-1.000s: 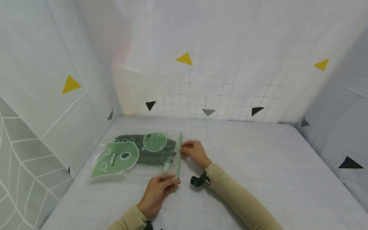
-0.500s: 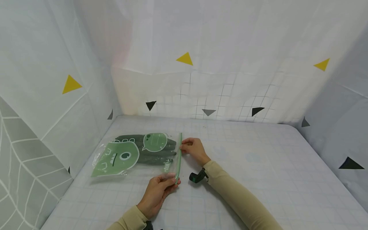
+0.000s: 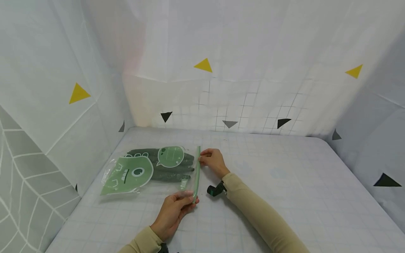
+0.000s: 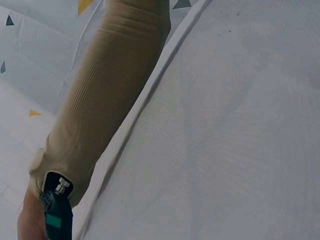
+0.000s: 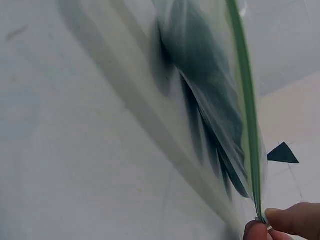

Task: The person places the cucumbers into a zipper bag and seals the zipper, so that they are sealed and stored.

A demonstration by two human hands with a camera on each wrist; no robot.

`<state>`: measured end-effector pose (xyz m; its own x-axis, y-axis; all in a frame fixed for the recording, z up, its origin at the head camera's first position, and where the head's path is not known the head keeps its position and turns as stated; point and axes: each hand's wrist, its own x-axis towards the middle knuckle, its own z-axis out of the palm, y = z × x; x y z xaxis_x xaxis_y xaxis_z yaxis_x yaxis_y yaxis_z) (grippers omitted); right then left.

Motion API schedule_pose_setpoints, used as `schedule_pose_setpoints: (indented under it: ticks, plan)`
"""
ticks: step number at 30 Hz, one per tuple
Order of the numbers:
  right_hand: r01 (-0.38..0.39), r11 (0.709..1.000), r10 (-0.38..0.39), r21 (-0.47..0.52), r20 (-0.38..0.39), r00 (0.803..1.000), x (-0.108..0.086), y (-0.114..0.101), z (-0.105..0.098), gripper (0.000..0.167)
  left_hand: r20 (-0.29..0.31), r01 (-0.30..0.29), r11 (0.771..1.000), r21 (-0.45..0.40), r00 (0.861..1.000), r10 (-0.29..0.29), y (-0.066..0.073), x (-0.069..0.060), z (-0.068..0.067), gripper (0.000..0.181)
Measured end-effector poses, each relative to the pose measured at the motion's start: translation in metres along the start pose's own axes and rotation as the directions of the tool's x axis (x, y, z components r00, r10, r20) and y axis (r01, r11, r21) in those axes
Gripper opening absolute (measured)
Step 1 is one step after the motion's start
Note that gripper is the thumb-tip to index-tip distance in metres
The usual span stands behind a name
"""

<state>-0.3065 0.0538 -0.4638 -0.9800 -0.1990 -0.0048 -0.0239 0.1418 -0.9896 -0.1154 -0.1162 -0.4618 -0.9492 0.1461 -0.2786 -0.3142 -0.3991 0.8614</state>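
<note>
A clear plastic zip bag [image 3: 172, 193] with a green one-eyed monster print lies on the left half of the table. Inside are several long dark green items [image 3: 171, 175], their kind unclear through the plastic. Along the bag's right edge runs a green zip strip [image 3: 197, 175]. My left hand [image 3: 172, 212] pinches the strip's near end between thumb and fingers. Higher up, near the far end, my right hand [image 3: 215, 162] pinches the strip; the right wrist view shows a small white slider [image 5: 261, 218] between its fingertips. In the left wrist view a sleeved arm [image 4: 115, 75] hides most of a hand.
A white table [image 3: 300, 196] with a faint grid bears the bag. White cloth walls [image 3: 253, 42] with yellow and dark triangles stand at the back and both sides. A black camera [image 3: 215, 189] hangs at the right wrist.
My right hand has slid a little along the zip strip toward its far end, away from my left hand. The left hand and the bag have stayed almost still.
</note>
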Motion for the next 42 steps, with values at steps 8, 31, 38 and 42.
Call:
schedule_pose_setpoints:
  ticks: [8, 31, 38, 42]
  plan:
    - [0.005, 0.999, -0.005, -0.045, -0.009, 1.000, 0.012, 0.000, -0.002, 0.022, -0.014, 0.006, 1.000, -0.005, 1.000, -0.006, 0.000, 0.000, 0.001, 0.039]
    - [0.000, 0.985, -0.007, -0.173, -0.042, 0.999, 0.036, 0.001, -0.005, 0.022, -0.011, 0.000, 0.999, -0.049, 1.000, -0.001, 0.001, 0.001, 0.001, 0.040]
    - [-0.003, 0.979, -0.008, -0.203, -0.057, 0.998, 0.039, 0.001, -0.005, 0.021, -0.009, -0.001, 0.999, -0.054, 1.000, 0.001, 0.001, 0.001, 0.000, 0.039]
    - [0.003, 0.977, -0.017, -0.215, -0.063, 0.998, 0.039, 0.000, -0.005, 0.022, -0.013, 0.001, 0.998, -0.059, 1.000, -0.002, 0.002, 0.001, 0.000, 0.037]
